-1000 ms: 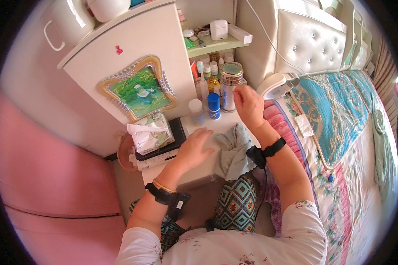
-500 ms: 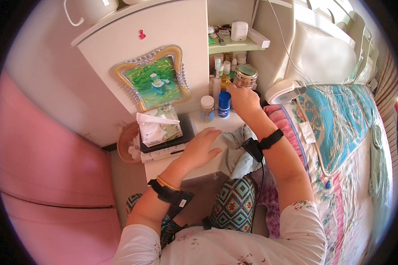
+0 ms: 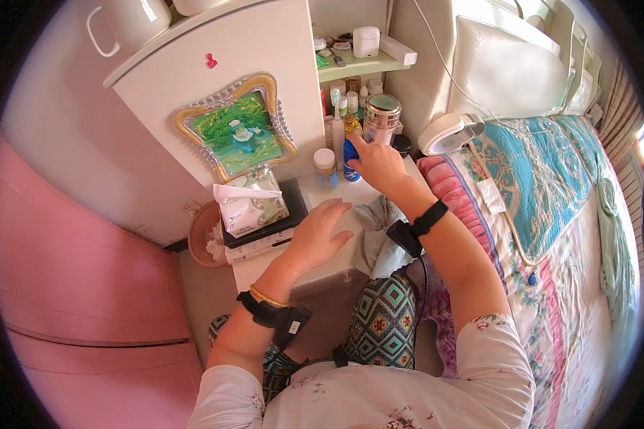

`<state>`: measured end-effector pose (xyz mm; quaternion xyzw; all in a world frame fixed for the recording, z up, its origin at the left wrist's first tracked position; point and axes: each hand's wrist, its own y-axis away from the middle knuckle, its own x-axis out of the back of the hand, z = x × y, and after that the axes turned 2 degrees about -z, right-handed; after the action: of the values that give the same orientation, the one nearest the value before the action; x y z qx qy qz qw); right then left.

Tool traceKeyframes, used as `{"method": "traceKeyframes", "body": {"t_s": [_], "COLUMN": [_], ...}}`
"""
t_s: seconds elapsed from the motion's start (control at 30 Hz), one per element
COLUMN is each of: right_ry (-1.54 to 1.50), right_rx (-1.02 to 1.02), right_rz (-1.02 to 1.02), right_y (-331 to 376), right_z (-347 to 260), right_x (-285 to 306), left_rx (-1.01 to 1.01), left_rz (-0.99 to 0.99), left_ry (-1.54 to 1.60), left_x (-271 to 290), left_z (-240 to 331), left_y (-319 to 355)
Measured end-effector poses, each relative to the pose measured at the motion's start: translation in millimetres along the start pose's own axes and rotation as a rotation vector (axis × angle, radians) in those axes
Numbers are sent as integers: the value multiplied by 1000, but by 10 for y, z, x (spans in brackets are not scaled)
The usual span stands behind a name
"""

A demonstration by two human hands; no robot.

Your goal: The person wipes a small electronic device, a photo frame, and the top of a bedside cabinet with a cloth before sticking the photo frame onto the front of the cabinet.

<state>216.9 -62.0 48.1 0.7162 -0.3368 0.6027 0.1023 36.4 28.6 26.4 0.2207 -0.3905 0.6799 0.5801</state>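
Right hand [image 3: 376,166] reaching to back of white worktop [image 3: 315,266], fingers closing round blue bottle [image 3: 350,159]; grip looks partial, not clearly clenched. Bottle upright beside small white-capped jar [image 3: 325,167], in front of glass jar [image 3: 381,119]. Left hand [image 3: 318,232] flat, released, on worktop, near grey cloth [image 3: 376,236] and tissue pack [image 3: 249,207].
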Motion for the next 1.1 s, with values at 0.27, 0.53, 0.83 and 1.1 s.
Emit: {"method": "traceKeyframes", "body": {"t_s": [0.27,0.53,0.83,1.1], "right_ry": [33,-59,-169,-4], "right_rx": [4,35,-184,-884], "right_rz": [-31,63,37,656], "right_y": [-2,289,1294,2855], "right_z": [23,135,491,1416], "right_x": [7,181,505,1071], "left_rx": [188,403,538,504], "left_rz": [198,255,136,213], "left_ry": [82,364,700,757], "left_x": [-294,-420,-371,-323], "left_z": [-418,-631,-922,-547], "left_y": [-162,-431,-473,-409]}}
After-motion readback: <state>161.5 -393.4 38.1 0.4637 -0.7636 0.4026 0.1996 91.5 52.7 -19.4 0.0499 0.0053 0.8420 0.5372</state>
